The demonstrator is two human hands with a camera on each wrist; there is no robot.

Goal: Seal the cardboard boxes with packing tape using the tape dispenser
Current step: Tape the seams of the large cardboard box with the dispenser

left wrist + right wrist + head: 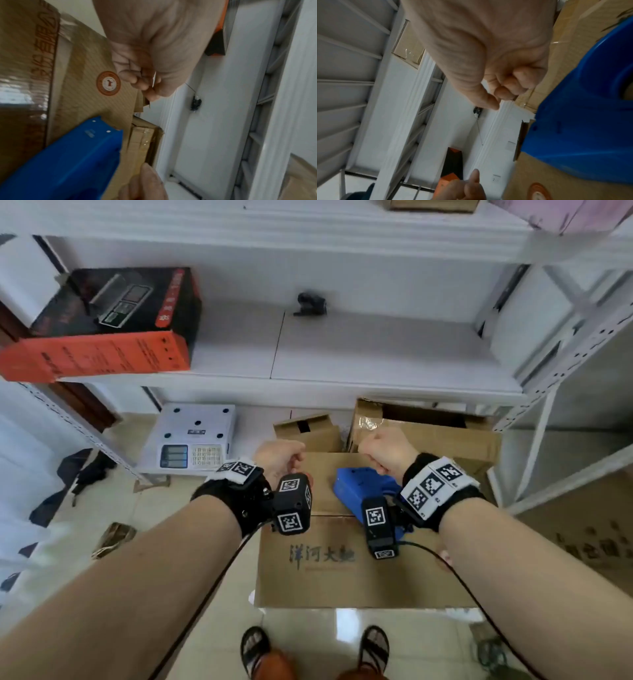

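The tape dispenser (359,491), blue, lies on top of the cardboard box (342,563) on the floor, near its far edge. Above it the left hand (279,458) and right hand (388,451) hang clenched, grasping nothing. More cartons (428,436) crowd behind, under the white shelf (342,350)

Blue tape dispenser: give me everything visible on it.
The blue tape dispenser looks like moulded plastic with a flat-sided body and a rounded housing around a roll. It lies on the top of the cardboard box, partly hidden by the right wrist camera. Neither hand touches it. No tape strand is visible.
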